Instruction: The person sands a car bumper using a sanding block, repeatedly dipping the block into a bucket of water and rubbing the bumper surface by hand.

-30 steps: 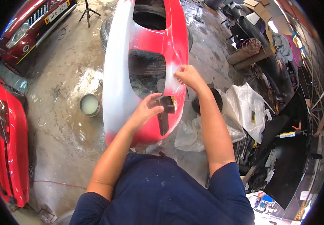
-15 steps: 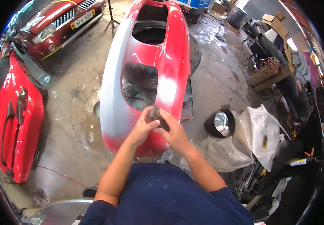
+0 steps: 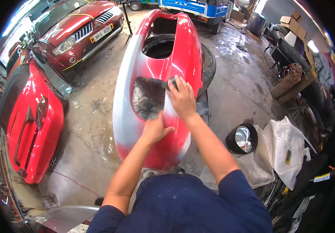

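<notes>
A red car bumper [image 3: 155,153] with whitish-grey patches lies lengthwise in front of me, raised on tires. My right hand [image 3: 183,98] presses dark folded sandpaper [image 3: 170,84] against the strip right of the nearer opening. Its fingers lie over the piece and hide part of it. Lower down, my left hand [image 3: 155,129] rests on the bumper at the near edge of that opening, thumb stretched out to the right. No tool shows in it, though its fingertips are partly hidden.
Under the bumper is a tire [image 3: 209,72]. Another red bumper [image 3: 33,128] stands left, near a dark red car [image 3: 72,37]. On the right are a black bucket [image 3: 242,138], white sacking [image 3: 285,149] and stacked black parts [image 3: 311,97]. A blue vehicle [image 3: 192,7] is behind.
Both hands were together on the sandpaper above the bumper's near end. Now my right hand has carried it forward onto the bumper; my left has let go and rests on the surface.
</notes>
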`<state>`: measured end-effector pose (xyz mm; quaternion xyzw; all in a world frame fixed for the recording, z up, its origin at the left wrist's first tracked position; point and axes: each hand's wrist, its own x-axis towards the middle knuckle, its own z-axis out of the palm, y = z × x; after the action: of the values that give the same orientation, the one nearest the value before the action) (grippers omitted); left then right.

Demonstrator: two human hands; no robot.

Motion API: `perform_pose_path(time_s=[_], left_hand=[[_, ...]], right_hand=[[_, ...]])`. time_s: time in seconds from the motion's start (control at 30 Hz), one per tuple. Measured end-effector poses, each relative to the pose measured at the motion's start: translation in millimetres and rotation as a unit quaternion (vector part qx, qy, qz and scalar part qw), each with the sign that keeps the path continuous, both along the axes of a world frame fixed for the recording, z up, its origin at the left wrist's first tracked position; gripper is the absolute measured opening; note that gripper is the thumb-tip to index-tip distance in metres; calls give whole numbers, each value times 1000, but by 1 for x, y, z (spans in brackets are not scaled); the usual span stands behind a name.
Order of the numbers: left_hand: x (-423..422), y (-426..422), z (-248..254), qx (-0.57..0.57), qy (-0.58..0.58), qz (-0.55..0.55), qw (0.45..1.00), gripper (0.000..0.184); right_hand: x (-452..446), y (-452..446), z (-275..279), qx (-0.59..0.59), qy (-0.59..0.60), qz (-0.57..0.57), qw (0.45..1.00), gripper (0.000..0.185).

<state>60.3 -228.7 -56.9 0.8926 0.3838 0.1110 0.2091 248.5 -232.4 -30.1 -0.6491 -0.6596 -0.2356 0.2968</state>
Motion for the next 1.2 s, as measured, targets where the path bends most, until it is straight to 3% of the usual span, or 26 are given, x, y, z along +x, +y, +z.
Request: perform_pose_path(time_s=[0.07, 0.17, 0.27, 0.33, 0.43, 0.53, 0.63, 0.77, 0.87, 0.97, 1.1, 1.2], left_hand=[[1, 0, 7, -36, 21, 4, 999, 95], [1, 11, -13, -40, -17, -15, 999, 101], [-1, 8, -18, -3, -13, -20, 1000, 102], [-5, 5, -2, 11, 4, -29, 1000, 109], [-6, 10, -5, -21, -2, -23, 1000, 113], [-9, 11, -16, -10, -47, -26, 999, 111], [-8, 3, -18, 4, -39, -14, 999, 108], [-6, 7, -5, 3, -10, -16, 1000, 112], [-7, 13, -1, -24, -7, -19, 1000, 113], [-4, 9, -9, -28, -14, -11, 999, 114], [-5, 7, -10, 2, -26, -14, 1000, 111], [-8, 4, -11, -8, -22, -10, 1000, 111]], right_hand=[[-4, 17, 6, 16, 19, -25, 999, 48], [-26, -45, -46, -17, -31, 22, 999, 45], [-16, -44, -39, -43, -75, 72, 994, 46], [-3, 14, -2, -38, -69, 8, 997, 50], [-7, 29, 17, -38, -44, -37, 998, 52], [-25, -57, -50, -57, -66, 49, 995, 52], [-4, -51, -41, -65, -104, 79, 989, 51], [12, 19, 10, -5, -2, -30, 1000, 49], [-15, -54, -37, -15, -19, 26, 999, 48], [-11, -91, -49, -76, -58, 93, 991, 49], [9, -5, 1, -25, 19, -52, 998, 45], [-13, -37, -20, -10, -35, -66, 997, 44]])
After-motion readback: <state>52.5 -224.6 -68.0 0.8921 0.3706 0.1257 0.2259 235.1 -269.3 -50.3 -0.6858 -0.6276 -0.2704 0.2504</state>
